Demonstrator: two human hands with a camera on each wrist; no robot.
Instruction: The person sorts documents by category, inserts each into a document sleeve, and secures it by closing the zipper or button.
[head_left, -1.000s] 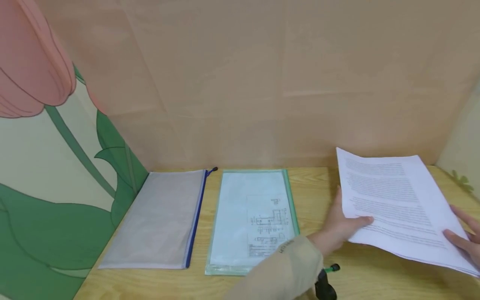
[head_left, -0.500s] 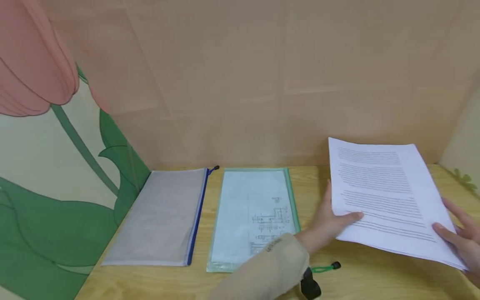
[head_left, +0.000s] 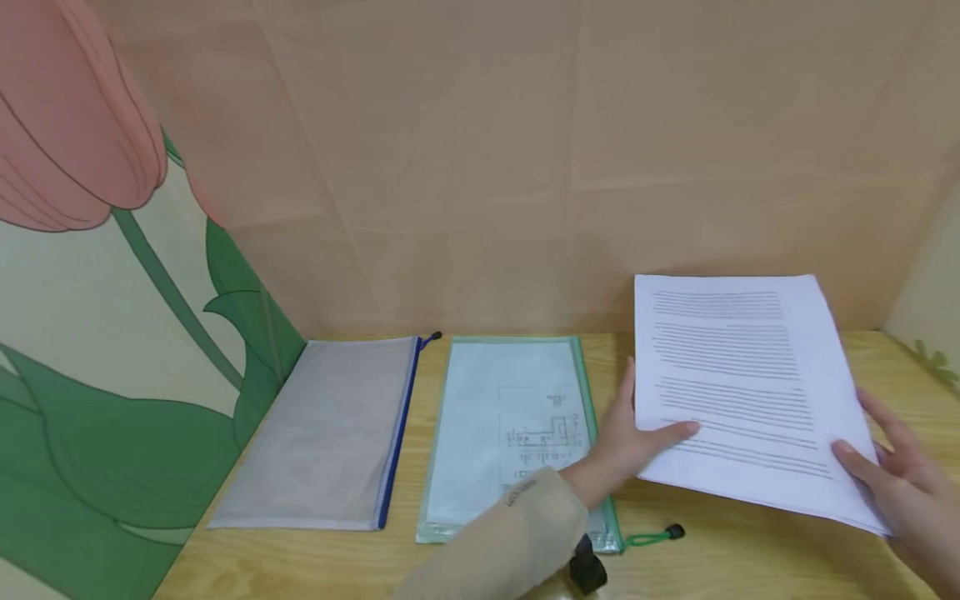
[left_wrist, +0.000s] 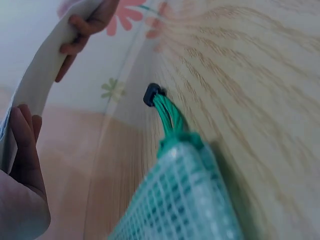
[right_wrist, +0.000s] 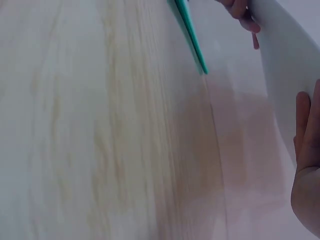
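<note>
Both hands hold a stack of printed paper (head_left: 735, 375) up above the right side of the table. My left hand (head_left: 630, 433) grips its left edge, thumb on the printed face and fingers behind. On the right edge my right hand (head_left: 900, 475) does the same, its thumb lying on the front sheet. The wrist views show fingers spread along the back of the stack (left_wrist: 42, 70). Below the left forearm lies a green-edged mesh zipper pouch (head_left: 495, 442) with a drawing sheet visible through it. Its green cord pull (left_wrist: 170, 115) sticks out close to the left wrist camera.
A whitish mesh zipper pouch (head_left: 322, 442) with a blue zipper lies flat at the left. The wooden table (head_left: 300, 567) meets a beige-covered back wall (head_left: 450, 167). A flower-patterned panel (head_left: 112, 450) stands along the left side.
The paper stack, held in both hands, has moved left and slightly up, and now stands straighter. The green pouch's cord pull has come into fuller view. Both pouches lie as before.
</note>
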